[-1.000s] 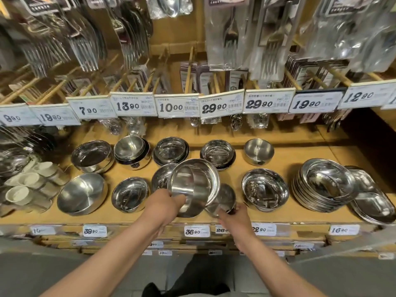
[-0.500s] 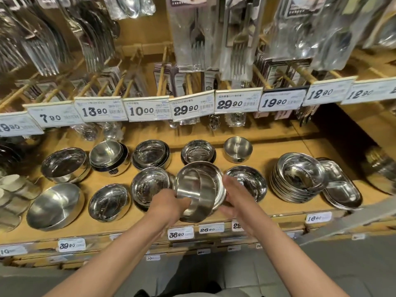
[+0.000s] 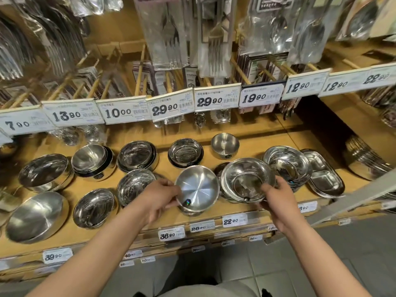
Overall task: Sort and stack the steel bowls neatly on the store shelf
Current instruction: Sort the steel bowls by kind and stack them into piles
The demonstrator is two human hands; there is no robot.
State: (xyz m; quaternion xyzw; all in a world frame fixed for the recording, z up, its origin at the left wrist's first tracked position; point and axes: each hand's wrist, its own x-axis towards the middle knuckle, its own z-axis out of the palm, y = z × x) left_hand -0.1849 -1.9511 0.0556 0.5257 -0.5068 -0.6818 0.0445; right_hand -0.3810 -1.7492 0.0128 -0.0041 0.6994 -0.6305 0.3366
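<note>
Two bowls are up at the shelf's [image 3: 267, 144] front edge on my head view. My left hand [image 3: 159, 199] curls its fingers round the rim of the tilted bowl [image 3: 198, 188]. My right hand [image 3: 276, 199] pinches the near rim of the wider bowl [image 3: 246, 179], just beside it, over a stack of bowls [image 3: 299, 168].

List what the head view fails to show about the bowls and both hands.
- Left hand: fingertips hidden behind the tilted round steel bowl it grips.
- Right hand: fingertips hidden by the wide shiny steel bowl it holds.
- Dark sticker in the tilted bowl: too small to read.
- Large steel bowl at far left: blurred, near the frame edge.
</note>
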